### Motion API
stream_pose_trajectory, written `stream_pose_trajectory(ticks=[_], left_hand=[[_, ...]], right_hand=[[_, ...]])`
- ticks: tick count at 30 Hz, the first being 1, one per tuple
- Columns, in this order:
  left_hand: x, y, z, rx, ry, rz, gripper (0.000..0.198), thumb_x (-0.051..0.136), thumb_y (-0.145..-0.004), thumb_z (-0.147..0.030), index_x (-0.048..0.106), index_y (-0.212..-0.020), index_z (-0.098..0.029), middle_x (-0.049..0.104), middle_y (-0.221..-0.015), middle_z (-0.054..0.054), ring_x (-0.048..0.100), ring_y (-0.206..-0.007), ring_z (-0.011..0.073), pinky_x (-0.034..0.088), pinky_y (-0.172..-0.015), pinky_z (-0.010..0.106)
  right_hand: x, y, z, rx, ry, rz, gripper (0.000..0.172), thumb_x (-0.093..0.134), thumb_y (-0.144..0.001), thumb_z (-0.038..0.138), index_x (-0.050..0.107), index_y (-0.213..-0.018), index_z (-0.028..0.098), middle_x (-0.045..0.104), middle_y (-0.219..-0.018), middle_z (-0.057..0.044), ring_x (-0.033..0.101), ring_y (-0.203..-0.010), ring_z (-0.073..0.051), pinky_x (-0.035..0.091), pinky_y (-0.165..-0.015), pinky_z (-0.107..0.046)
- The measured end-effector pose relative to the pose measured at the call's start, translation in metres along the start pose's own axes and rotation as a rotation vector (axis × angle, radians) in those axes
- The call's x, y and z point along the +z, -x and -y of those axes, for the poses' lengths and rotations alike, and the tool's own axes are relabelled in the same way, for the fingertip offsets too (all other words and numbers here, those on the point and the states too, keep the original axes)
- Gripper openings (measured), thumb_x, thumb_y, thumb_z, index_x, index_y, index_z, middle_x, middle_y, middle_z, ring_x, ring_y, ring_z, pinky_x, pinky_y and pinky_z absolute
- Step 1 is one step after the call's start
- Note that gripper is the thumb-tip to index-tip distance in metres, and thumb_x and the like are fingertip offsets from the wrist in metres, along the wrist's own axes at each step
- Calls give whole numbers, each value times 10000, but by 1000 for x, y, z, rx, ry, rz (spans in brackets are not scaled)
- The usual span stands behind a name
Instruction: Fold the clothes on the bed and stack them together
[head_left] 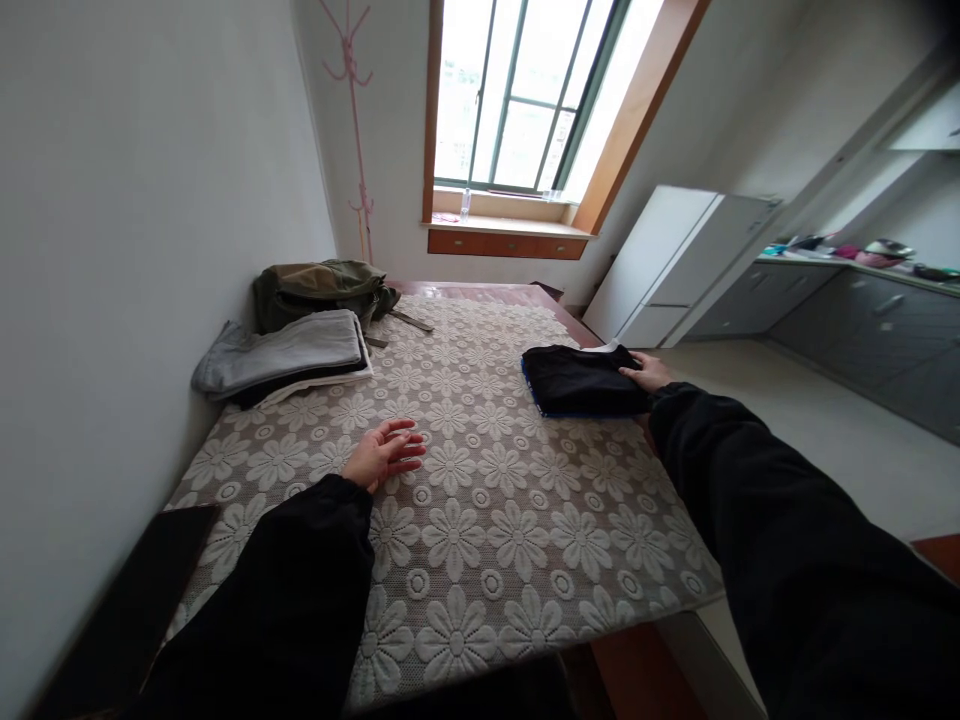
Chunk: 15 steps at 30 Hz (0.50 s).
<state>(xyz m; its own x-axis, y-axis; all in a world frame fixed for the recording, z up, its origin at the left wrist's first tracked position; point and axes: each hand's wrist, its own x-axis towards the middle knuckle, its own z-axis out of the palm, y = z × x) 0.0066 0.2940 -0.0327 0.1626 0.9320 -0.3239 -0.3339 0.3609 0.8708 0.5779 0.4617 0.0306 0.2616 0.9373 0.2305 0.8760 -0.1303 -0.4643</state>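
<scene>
My left hand [384,456] hovers over or rests lightly on the flower-patterned tablecloth [454,535], fingers spread and nothing in them. On the right side of the table lies a stack of folded clothes, with a black garment [577,382] on top and blue and white edges showing beneath. My right hand [648,372] holds this stack by its right edge; some fingertips are hidden against the cloth. Far to the left, past my left hand, sits another pile with folded grey trousers [292,345] over black and white cloth.
A green and brown backpack [319,290] stands behind the grey pile, against the wall. Beyond the table are a pink coat rack [352,110], a window and a white fridge [660,260]. A dark flat panel [142,590] borders the table's near left side.
</scene>
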Motion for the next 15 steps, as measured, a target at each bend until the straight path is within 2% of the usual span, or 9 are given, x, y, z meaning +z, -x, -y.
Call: stream_pose_trajectory(ticks=[3,5,7,9,11,13,15], left_hand=[[-1,0,0,-1,-9,13,352,793,-899,-242,641,-1206,-161,763,-1139,156,780,-978,252,657,-837,375],[-1,0,0,-2,-15,18,360,796,-896,-248,641,-1209,-162,763,-1148,156,779,-985,252,654,-853,379],[-1,1,1,-5,-18,25,359,797,-896,-253,644,-1208,-163,763,-1147,152,777,-984,248,650,-867,383],[-1,2,1,0,-21,27,359,799,-893,-261,651,-1204,-161,764,-1138,148,775,-980,245,646,-878,388],[0,4,1,16,-29,27,369,808,-884,-274,659,-1200,-159,765,-1129,144,773,-978,246,641,-883,392],[1,7,1,28,-44,29,382,822,-870,-295,669,-1191,-155,766,-1115,141,772,-975,249,638,-877,393],[2,9,1,31,-60,37,402,833,-860,-320,677,-1190,-152,767,-1109,141,771,-975,254,637,-876,396]], right_hand=[[-2,3,7,45,131,-43,700,737,-748,383,639,-1393,131,674,-1329,-236,604,-1254,-441,445,-1080,-616],[-2,3,18,-47,250,-83,751,673,-814,424,546,-1498,139,545,-1515,-244,508,-1373,-458,382,-1133,-648],[1,1,34,-199,337,-94,725,556,-916,460,459,-1572,165,459,-1611,-203,449,-1444,-416,363,-1172,-612],[10,-1,53,-313,372,-24,672,412,-1002,494,409,-1610,209,428,-1649,-148,402,-1494,-354,350,-1205,-560],[24,-2,71,-342,417,116,651,266,-1047,529,377,-1631,262,382,-1687,-97,338,-1539,-317,318,-1230,-556],[42,1,82,-322,471,238,680,169,-1051,581,364,-1638,299,334,-1716,-70,294,-1563,-335,293,-1228,-617],[60,7,85,-287,499,297,736,165,-1025,665,350,-1646,316,314,-1725,-73,282,-1562,-392,265,-1205,-704]])
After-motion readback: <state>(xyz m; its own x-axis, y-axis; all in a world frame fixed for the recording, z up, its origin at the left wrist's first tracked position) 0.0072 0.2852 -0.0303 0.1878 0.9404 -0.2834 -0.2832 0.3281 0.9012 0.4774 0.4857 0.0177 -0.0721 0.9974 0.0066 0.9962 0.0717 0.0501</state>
